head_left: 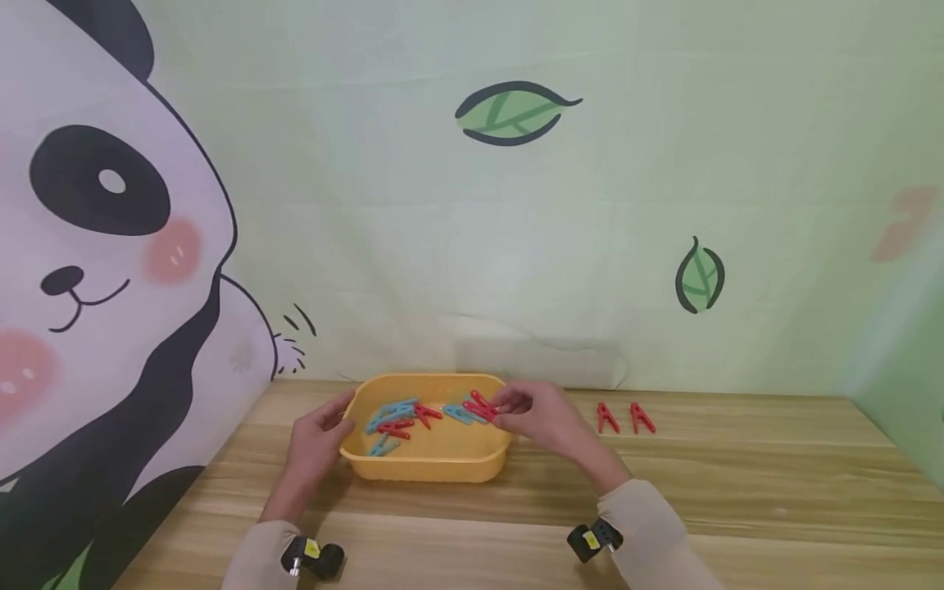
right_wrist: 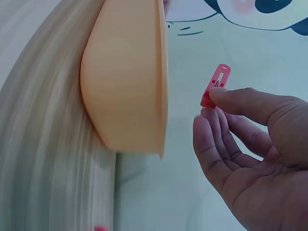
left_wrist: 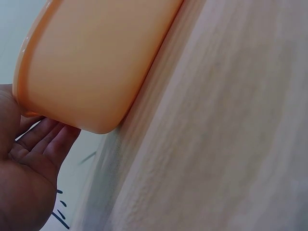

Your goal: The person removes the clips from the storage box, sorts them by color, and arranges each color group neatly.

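I'm pinching a red clothespin in my right hand: light, stiff, slippery plastic, best held mid-body. Left hand is bracing the yellow tub, fingers relaxed.

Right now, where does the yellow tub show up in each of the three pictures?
Head: yellow tub low centre on the table, between both hands.
Left wrist: its outer wall fills the upper left, above the left hand.
Right wrist: seen side-on, centre left.
Shared landmark: the wooden table.

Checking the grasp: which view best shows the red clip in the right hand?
The right wrist view: the red clip sits pinched in the right hand, unobstructed. The head view shows it small among other clips; the left wrist view misses it.
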`<state>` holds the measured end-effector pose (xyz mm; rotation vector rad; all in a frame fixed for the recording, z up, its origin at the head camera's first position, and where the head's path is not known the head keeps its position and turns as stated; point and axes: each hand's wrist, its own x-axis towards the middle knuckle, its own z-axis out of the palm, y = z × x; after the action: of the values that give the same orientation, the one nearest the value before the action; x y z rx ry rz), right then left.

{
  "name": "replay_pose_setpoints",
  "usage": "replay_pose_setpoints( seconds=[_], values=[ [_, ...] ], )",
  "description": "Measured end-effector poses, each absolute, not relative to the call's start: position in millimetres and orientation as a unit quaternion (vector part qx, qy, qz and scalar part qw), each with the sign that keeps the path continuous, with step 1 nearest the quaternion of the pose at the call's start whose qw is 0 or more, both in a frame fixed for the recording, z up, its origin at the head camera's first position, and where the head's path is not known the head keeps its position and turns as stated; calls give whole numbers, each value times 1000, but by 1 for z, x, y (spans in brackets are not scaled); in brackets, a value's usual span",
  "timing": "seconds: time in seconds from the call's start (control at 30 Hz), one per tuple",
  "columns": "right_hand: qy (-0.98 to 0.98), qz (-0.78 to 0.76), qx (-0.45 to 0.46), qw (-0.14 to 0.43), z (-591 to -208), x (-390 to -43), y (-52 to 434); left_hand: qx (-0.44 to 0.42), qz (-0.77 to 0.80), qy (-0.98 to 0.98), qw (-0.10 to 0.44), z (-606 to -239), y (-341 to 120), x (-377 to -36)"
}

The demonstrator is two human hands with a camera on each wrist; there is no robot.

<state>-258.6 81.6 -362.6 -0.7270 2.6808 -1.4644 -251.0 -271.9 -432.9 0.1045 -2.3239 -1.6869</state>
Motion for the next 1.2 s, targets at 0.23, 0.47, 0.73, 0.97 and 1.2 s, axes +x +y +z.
replay_pose_setpoints(
  seconds=[0.23, 0.47, 0.73, 0.97, 1.2],
  values=[
    [873, -437, -216, -13, -360, -252, 111, 36, -575, -807, 126, -433, -271, -253],
    [883, -419, -211, -6, -360, -248, 132, 39, -574, -808, 128, -433, -272, -252],
    [891, -396, -221, 23, -368, -252, 149, 35, -574, -808, 128, -432, -271, -251],
    [886, -378, -266, 39, -384, -261, 169, 33, -573, -809, 126, -433, -271, -251],
    [891, -372, -254, 61, -393, -265, 181, 36, -577, -806, 128, -433, -273, -251]
  ],
)
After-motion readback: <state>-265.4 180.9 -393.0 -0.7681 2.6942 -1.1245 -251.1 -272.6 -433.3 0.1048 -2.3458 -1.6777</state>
